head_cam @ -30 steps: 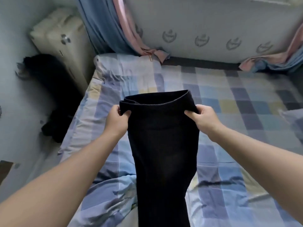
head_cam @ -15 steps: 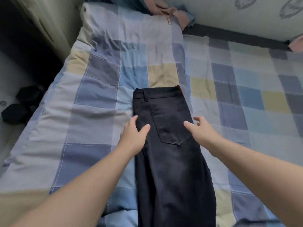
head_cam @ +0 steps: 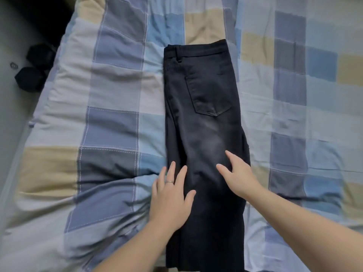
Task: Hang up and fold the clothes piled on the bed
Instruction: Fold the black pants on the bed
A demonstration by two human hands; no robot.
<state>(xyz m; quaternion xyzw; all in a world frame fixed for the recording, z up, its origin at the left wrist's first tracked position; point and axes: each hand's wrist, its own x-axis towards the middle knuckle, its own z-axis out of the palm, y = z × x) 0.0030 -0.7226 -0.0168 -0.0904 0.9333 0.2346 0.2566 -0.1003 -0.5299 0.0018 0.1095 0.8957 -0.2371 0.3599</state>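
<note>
Black trousers (head_cam: pixel 204 118) lie flat, legs doubled lengthwise, waistband far, on checked quilt (head_cam: pixel 110 122). Left hand (head_cam: pixel 170 199) and right hand (head_cam: pixel 237 173) rest on them, fingers straight, gripping nothing. Smoothing step, likely; next needs grabbing the hems and folding toward the waistband.

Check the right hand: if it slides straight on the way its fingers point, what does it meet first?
The right hand lies open on the black folded denim trousers, fingers pointing up and left in the view. Straight on, it likely meets only flat fabric, then the lower seam of the back pocket.
</note>
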